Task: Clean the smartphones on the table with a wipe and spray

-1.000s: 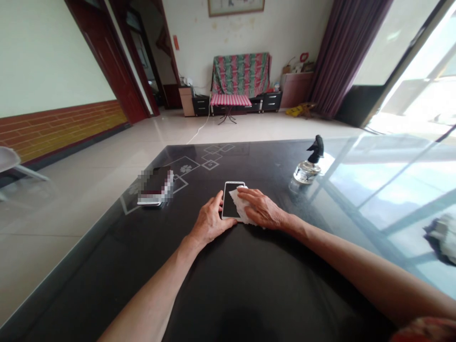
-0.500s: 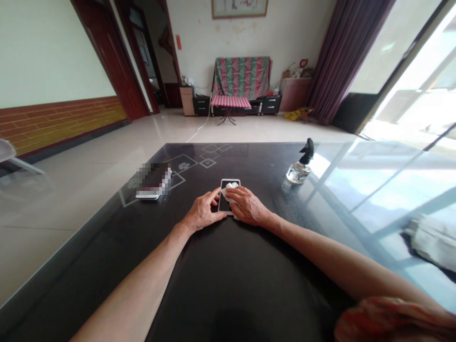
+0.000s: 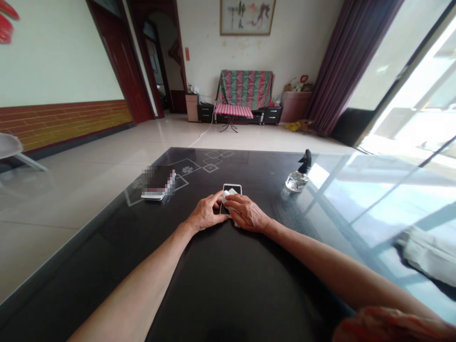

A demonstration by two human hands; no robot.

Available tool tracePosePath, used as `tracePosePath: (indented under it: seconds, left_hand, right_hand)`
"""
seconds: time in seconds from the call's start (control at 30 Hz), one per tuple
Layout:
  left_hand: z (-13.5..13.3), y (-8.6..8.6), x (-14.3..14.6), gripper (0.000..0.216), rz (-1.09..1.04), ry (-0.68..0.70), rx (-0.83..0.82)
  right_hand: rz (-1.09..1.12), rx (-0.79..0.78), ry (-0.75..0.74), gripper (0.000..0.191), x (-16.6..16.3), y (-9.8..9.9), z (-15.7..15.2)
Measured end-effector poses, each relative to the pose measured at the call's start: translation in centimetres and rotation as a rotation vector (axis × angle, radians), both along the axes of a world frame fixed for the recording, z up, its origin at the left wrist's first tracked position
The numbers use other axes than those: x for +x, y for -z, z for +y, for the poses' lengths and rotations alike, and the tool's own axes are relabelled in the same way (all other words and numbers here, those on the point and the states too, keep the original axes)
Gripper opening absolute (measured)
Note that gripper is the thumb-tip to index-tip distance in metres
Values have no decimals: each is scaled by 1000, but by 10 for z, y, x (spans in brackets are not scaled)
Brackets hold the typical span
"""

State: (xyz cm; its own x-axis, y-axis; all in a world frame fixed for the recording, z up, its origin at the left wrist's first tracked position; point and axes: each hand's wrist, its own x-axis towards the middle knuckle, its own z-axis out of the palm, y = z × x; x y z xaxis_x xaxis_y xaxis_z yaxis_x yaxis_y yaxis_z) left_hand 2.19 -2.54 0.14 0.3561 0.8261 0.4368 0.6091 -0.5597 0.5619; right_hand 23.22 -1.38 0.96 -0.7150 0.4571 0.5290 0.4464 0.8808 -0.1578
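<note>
A white-framed smartphone [image 3: 233, 186] with a dark screen lies flat on the glossy black table [image 3: 221, 270]. My left hand [image 3: 205, 212] grips its left edge, thumb at the near corner and fingers along the side. Under the curled fingers of my right hand [image 3: 250, 212] is a crumpled white tissue [image 3: 230, 193], pressed on the screen. Part of the screen and the phone's right side are hidden by the tissue and that hand.
At the left, a stack of book-like items [image 3: 158, 183] is partly pixelated. A clear spray bottle [image 3: 297, 180] with a black trigger head stands to the right. Whitish cloth [image 3: 427, 251] lies near the table's right side. Beyond stands a small table with a pink checked cover [image 3: 233, 110].
My right hand and the tissue have shifted slightly to the left over the screen. The whole view has tilted up a little. My left hand keeps its hold on the phone.
</note>
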Motion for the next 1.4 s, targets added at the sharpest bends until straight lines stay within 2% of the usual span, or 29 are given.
tracePosePath:
  seconds: [0.3,0.83,1.0,1.2,1.4]
  left_hand:
    - [-3,-6,1,77,6,-11,-24]
    - [-2,-5,1,77,-9,-7,-29]
    - [-2,-3,1,82,-21,-12,-39]
    - [-3,-5,0,87,-14,-15,-71]
    - [-3,-6,0,85,-3,-10,-68]
  right_hand:
    - [-15,15,83,28,0,4,1]
    - [-13,-18,116,30,-1,4,1]
    - [-36,-59,156,34,-2,2,12]
    - [-76,-65,106,28,-17,-3,32]
    - [-58,-105,194,31,-25,-2,42]
